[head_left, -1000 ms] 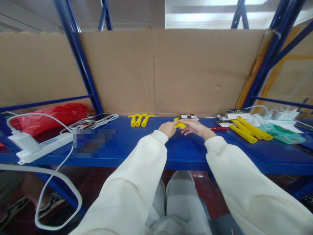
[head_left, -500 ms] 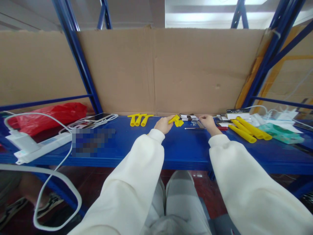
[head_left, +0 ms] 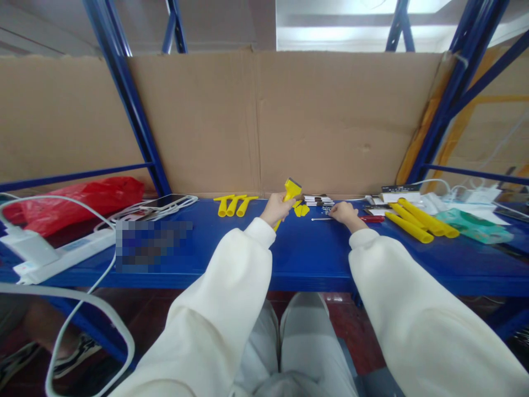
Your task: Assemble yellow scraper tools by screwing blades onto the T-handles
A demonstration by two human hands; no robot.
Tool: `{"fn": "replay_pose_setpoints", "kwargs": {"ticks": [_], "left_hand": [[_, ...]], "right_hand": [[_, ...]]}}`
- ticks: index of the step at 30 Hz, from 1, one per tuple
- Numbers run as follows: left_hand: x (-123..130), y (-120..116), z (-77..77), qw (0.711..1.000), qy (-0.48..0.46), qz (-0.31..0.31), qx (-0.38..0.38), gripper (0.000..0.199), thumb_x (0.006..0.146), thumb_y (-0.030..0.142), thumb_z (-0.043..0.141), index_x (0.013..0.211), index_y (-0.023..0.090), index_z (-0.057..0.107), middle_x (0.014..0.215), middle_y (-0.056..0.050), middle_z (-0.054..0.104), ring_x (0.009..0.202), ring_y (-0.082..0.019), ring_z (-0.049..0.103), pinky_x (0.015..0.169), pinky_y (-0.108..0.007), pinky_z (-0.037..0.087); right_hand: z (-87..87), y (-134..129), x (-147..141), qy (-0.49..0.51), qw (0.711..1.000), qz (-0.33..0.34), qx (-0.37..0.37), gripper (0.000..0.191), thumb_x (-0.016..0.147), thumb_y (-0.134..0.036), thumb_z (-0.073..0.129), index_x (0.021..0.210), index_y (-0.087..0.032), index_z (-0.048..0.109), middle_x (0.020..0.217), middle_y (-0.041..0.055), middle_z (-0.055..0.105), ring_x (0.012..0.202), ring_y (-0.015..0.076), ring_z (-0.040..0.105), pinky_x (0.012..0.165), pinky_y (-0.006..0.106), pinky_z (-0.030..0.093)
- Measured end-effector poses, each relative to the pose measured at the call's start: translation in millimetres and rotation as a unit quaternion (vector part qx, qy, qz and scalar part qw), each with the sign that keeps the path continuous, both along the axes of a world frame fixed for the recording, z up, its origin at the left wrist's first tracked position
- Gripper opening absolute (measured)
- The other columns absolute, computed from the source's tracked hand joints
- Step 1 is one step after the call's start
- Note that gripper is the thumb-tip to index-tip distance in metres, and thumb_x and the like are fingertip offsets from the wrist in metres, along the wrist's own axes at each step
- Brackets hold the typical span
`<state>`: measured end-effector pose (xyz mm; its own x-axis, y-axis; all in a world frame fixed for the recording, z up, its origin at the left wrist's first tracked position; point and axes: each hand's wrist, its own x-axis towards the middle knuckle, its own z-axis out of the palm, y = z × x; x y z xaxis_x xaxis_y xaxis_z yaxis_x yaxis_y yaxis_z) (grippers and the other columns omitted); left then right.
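My left hand [head_left: 276, 210] is wrapped round a yellow scraper [head_left: 292, 188], its wide dark-edged head pointing up and the handle end showing below my fingers. Small yellow plates [head_left: 301, 210] lie just right of it on the blue tabletop. The fingertips of my right hand [head_left: 344, 213] are pressed together over a scatter of small screws [head_left: 326, 210]; whatever they pinch is too small to see. A screwdriver [head_left: 372, 219] with a red handle lies under that hand, its shaft pointing left. Behind the screws sits a stack of dark and white flat pieces [head_left: 318, 199].
Three yellow T-shaped scrapers [head_left: 233, 205] lie left of my hands. Several yellow tubes [head_left: 417, 219] and a green plastic packet [head_left: 475, 226] are at the right. A red bag [head_left: 82, 201] and a white power strip [head_left: 74, 253] with cables occupy the left. Cardboard [head_left: 198, 121] walls the back.
My left hand has turned the scraper so its head now points upward. My right hand has shifted slightly left and down, with its fingers over the screws.
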<state>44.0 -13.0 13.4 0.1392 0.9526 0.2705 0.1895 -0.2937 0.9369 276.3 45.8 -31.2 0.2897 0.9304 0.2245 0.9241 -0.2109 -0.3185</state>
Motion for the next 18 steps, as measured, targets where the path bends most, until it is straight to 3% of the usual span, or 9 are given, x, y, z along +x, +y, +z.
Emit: {"fn": "replay_pose_setpoints", "kwargs": {"ticks": [4,10,18], "left_hand": [[-5.3,3.5,0.6,0.993,-0.066,-0.026,-0.099,0.029,0.088,0.003,0.05,0.065,0.019,0.041,0.046,0.009,0.039,0.033,-0.003,0.031,0.036,-0.016,0.022],[-9.9,9.1,-7.3,0.964,-0.087,-0.076,-0.24,0.024,0.091,0.004,0.046,0.072,0.019,0.043,0.048,0.009,0.038,0.034,-0.003,0.03,0.039,-0.016,0.024],[-6.3,6.3,-12.8,0.936,-0.083,-0.136,-0.313,0.018,0.09,0.007,0.05,0.076,0.017,0.047,0.051,0.01,0.038,0.035,-0.003,0.029,0.04,-0.015,0.027]], "right_hand": [[0.3,2.4,-2.7,0.009,1.0,0.005,0.0,0.011,0.081,-0.028,0.068,0.083,-0.022,0.078,0.107,0.013,0.071,0.116,0.0326,0.058,0.096,0.048,0.044],[-2.1,8.3,0.3,0.004,1.0,0.011,-0.014,0.01,0.081,-0.022,0.066,0.083,-0.019,0.075,0.111,0.0147,0.069,0.121,0.0339,0.054,0.097,0.05,0.043],[-10.3,18.1,7.0,-0.023,0.999,0.024,-0.01,0.014,0.083,-0.031,0.065,0.084,-0.019,0.074,0.109,0.0163,0.068,0.122,0.0352,0.053,0.095,0.053,0.044]]}}
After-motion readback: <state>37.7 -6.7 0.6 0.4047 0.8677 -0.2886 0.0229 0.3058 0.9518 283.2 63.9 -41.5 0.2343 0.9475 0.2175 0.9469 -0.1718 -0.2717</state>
